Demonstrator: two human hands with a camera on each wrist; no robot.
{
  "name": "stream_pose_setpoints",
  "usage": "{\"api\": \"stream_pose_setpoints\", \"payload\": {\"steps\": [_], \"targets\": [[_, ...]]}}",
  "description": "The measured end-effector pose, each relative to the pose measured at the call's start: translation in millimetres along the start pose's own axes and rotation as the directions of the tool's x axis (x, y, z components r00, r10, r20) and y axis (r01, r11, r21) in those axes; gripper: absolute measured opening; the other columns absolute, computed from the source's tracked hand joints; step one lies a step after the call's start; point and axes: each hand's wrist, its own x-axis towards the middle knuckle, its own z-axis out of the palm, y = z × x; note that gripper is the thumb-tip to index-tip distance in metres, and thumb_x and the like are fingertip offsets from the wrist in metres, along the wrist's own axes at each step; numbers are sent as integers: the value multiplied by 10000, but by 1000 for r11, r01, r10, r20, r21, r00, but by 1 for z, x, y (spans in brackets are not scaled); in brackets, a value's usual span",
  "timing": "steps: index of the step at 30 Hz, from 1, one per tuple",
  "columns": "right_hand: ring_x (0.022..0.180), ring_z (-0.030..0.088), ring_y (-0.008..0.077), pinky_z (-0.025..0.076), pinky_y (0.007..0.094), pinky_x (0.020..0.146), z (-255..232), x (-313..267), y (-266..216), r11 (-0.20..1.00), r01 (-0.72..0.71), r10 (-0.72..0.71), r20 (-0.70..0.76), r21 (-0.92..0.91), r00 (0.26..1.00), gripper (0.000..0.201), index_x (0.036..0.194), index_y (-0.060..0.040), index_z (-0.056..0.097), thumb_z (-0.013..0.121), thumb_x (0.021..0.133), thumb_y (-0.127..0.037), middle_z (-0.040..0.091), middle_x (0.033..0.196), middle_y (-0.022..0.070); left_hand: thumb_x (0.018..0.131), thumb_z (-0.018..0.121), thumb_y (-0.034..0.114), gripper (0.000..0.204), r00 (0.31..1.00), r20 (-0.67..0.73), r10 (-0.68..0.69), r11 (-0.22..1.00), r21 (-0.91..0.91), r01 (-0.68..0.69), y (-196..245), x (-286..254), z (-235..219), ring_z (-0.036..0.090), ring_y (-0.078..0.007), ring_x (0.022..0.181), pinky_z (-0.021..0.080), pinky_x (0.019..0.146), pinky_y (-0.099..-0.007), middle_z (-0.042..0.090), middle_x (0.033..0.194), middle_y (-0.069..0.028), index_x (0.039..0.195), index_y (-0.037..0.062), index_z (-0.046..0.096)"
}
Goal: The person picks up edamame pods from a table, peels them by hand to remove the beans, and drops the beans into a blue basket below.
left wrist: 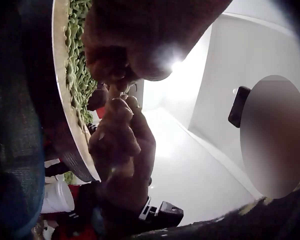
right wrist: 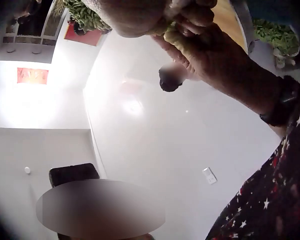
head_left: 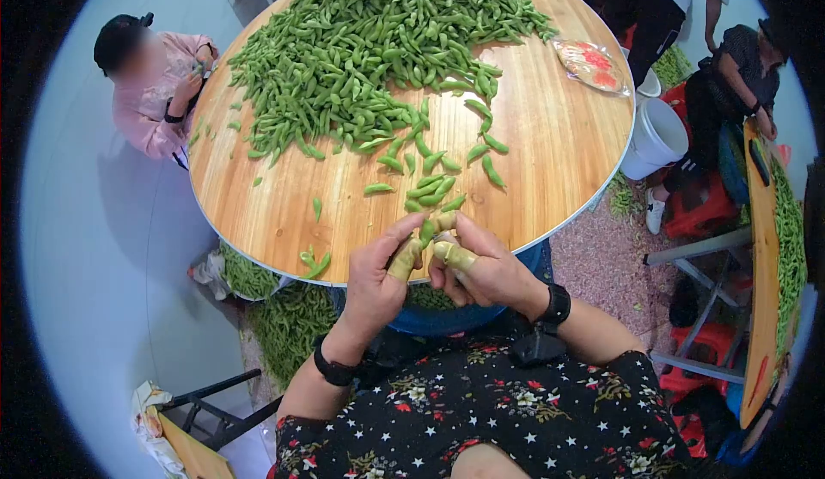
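Note:
Both hands meet over the near edge of the round wooden table (head_left: 550, 170). My left hand (head_left: 375, 266) pinches a green edamame pod (head_left: 427, 232) between thumb and forefinger. From the other side my right hand (head_left: 490, 266) grips the same pod at its fingertips. Yellowish covers wrap both thumbs and the right forefinger. Just beyond the fingertips lie several loose pods (head_left: 430, 190), and a large heap of pods (head_left: 361, 67) spreads behind them. In the left wrist view the hands are dark, and the pod is hidden by the fingers.
A blue tub (head_left: 447, 320) sits below the table edge, in front of my lap. A clear packet with red pieces (head_left: 593, 65) lies on the table's right. White buckets (head_left: 657, 140) stand beyond it. A person in pink (head_left: 155, 92) is at the left; others are at the right.

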Motion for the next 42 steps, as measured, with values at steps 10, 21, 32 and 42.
{"api": "stream_pose_setpoints", "payload": {"steps": [10, 21, 32, 42], "targets": [[431, 484, 107, 379, 231, 377, 0, -5, -6, 996, -57, 55, 31, 62, 998, 223, 1139, -70, 428, 449, 986, -231, 569, 711, 54, 922, 501, 27, 339, 988, 92, -123, 992, -21, 125, 8, 4, -12, 542, -77, 687, 472, 644, -237, 618, 823, -15, 1250, 45, 586], [411, 492, 109, 371, 216, 337, -13, -1, -5, 834, -280, 150, 293, 475, 944, 231, 1198, -90, 412, 404, 996, -202, 575, 685, 61, 954, 528, 153, 354, 871, 363, -331, 577, -652, 492, -4, -5, -7, 394, -27, 538, 294, 470, -167, 502, 704, 33, 1290, 42, 528], [427, 509, 110, 381, 218, 350, 5, 0, 0, 1000, -17, 17, -44, 7, 999, 171, 1122, -81, 429, 411, 995, -194, 580, 727, 52, 869, 607, 11, 247, 959, -40, 279, 933, 247, -261, 1, -2, 4, 629, -164, 723, 497, 629, -269, 652, 863, -95, 1113, 18, 640], [445, 529, 113, 409, 189, 355, -16, 0, 13, 796, -267, 138, 267, 543, 954, 223, 1114, -30, 462, 405, 990, -206, 600, 729, 80, 960, 526, 111, 237, 870, 418, -261, 436, -753, 492, -15, -9, -9, 491, -31, 584, 377, 492, -167, 607, 810, -6, 1168, 33, 607]]}}
